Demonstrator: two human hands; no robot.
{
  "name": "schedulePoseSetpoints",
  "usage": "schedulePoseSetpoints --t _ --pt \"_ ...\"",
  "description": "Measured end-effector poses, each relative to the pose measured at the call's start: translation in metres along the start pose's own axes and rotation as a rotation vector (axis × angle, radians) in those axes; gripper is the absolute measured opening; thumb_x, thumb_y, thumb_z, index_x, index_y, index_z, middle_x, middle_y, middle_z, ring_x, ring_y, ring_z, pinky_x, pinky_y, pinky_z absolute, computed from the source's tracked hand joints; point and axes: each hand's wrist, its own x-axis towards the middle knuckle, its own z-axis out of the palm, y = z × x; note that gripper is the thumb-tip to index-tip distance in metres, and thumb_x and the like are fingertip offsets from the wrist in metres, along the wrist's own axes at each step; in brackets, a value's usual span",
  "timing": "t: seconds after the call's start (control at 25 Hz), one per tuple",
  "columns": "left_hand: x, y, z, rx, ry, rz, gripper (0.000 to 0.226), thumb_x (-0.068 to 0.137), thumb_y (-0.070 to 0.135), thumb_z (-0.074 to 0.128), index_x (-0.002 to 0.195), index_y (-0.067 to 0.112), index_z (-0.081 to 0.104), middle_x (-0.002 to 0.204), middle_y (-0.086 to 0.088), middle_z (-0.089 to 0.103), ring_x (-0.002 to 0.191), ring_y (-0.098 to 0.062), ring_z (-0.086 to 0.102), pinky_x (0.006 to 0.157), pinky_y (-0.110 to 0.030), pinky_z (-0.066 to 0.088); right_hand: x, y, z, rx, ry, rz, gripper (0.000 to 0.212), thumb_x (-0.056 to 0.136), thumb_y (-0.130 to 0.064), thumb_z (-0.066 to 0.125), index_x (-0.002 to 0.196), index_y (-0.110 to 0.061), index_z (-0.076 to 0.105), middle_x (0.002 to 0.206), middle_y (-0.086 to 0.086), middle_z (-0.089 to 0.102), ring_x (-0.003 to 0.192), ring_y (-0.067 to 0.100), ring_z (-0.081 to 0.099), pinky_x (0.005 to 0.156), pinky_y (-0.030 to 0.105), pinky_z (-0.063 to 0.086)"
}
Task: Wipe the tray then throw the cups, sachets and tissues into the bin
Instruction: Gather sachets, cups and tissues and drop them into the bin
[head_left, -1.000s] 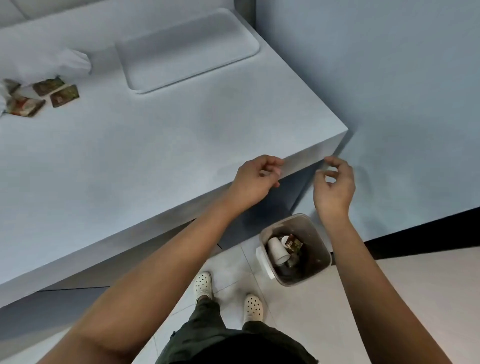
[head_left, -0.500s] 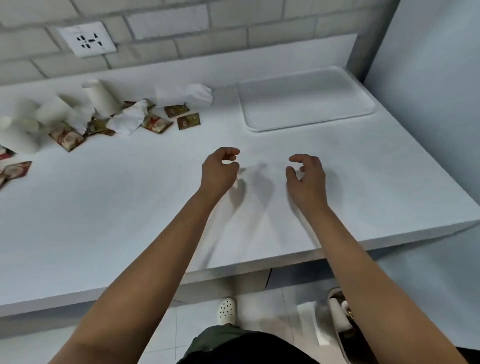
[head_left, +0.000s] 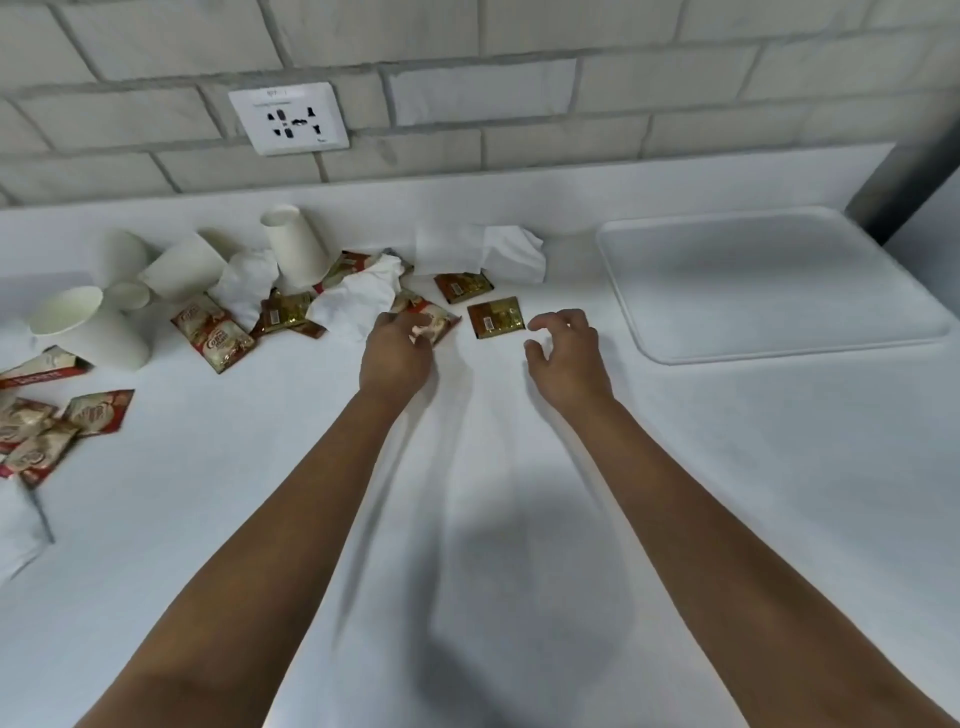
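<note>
Flat white plastic tray (head_left: 883, 291) bare | we judge cups, sachets, tissues mostly left on bench (head_left: 519, 519) | left hand (head_left: 397, 356) touching red-white sachet (head_left: 434, 319), grip unclear; right hand (head_left: 569, 358) loosely curled, empty

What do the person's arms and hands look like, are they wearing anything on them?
Both forearms are bare right up to the frame's edge: no sleeves show. The left hand and right hand wear no gloves, and no watch, ring or bracelet is visible.
</note>
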Motion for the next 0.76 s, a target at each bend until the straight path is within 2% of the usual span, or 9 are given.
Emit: schedulePoseSetpoints --t 0.12,0.24,0.32,0.4,0.48,0.6,0.68,0.76 --pt "0.040 -0.011 -0.004 0.203 -0.073 0.188 0.039 0.090 0.004 0.046 0.125 0.016 0.059 0.135 -0.011 0.046 0.117 -0.034 0.047 0.096 -0.040 0.045 0.034 -0.009 0.016 -0.118 -0.053 -0.017 0.029 0.095 -0.014 0.046 0.123 -0.014 0.054 0.132 0.005 0.045 0.118 0.026 0.040 0.090 0.034 0.044" --pt "0.076 -0.014 -0.012 0.473 -0.311 0.332 0.052 0.089 0.014 0.056 0.138 0.026 0.044 0.145 -0.005 0.037 0.124 -0.031 0.039 0.103 -0.040 0.038 0.063 -0.012 0.026 -0.163 -0.165 -0.032 0.038 0.096 -0.012 0.040 0.133 -0.019 0.044 0.142 0.001 0.039 0.123 0.028 0.035 0.097 0.037 0.041" --pt "0.094 -0.014 -0.014 0.517 -0.496 0.345 0.063 0.087 0.018 0.062 0.143 0.025 0.035 0.149 -0.003 0.034 0.131 -0.028 0.037 0.108 -0.035 0.033 0.078 -0.013 0.032 -0.247 -0.282 -0.033 0.047 0.096 -0.016 0.038 0.142 -0.025 0.031 0.148 -0.002 0.032 0.128 0.030 0.030 0.101 0.041 0.036" --pt "0.104 -0.010 -0.015 0.475 -0.581 0.349 0.068 0.084 0.017 0.066 0.144 0.020 0.034 0.148 -0.005 0.037 0.133 -0.025 0.037 0.109 -0.030 0.028 0.088 -0.014 0.034 -0.381 -0.365 -0.040 0.054 0.096 -0.021 0.039 0.146 -0.029 0.020 0.150 0.000 0.031 0.130 0.031 0.028 0.103 0.043 0.031" --pt "0.112 -0.007 -0.015 0.435 -0.580 0.372 0.068 0.080 0.016 0.071 0.141 0.016 0.040 0.144 -0.007 0.043 0.131 -0.024 0.039 0.106 -0.028 0.028 0.096 -0.014 0.037 -0.501 -0.414 -0.039 0.058 0.095 -0.024 0.043 0.147 -0.029 0.016 0.150 0.003 0.030 0.131 0.032 0.028 0.105 0.044 0.028" --pt "0.112 -0.005 -0.009 0.412 -0.590 0.381 0.067 0.074 0.022 0.076 0.134 0.016 0.048 0.134 -0.007 0.050 0.122 -0.024 0.045 0.101 -0.029 0.034 0.095 -0.010 0.039 -0.556 -0.416 0.011 0.060 0.089 -0.031 0.054 0.143 -0.022 0.029 0.142 0.009 0.036 0.129 0.033 0.030 0.104 0.043 0.029" --pt "0.109 -0.002 -0.006 0.486 -0.547 0.408 0.063 0.073 0.030 0.076 0.130 0.018 0.051 0.130 -0.006 0.053 0.119 -0.025 0.045 0.099 -0.034 0.038 0.088 -0.005 0.037 -0.424 -0.371 0.094 0.058 0.084 -0.028 0.063 0.136 -0.017 0.039 0.132 0.011 0.048 0.124 0.032 0.039 0.099 0.041 0.036" --pt "0.099 0.005 -0.006 0.627 -0.463 0.470 0.058 0.075 0.039 0.073 0.126 0.020 0.053 0.130 -0.004 0.053 0.122 -0.026 0.042 0.100 -0.040 0.033 0.075 -0.001 0.032 -0.154 -0.289 0.193 0.051 0.080 -0.017 0.067 0.127 -0.012 0.047 0.122 0.012 0.056 0.113 0.030 0.051 0.090 0.039 0.047"
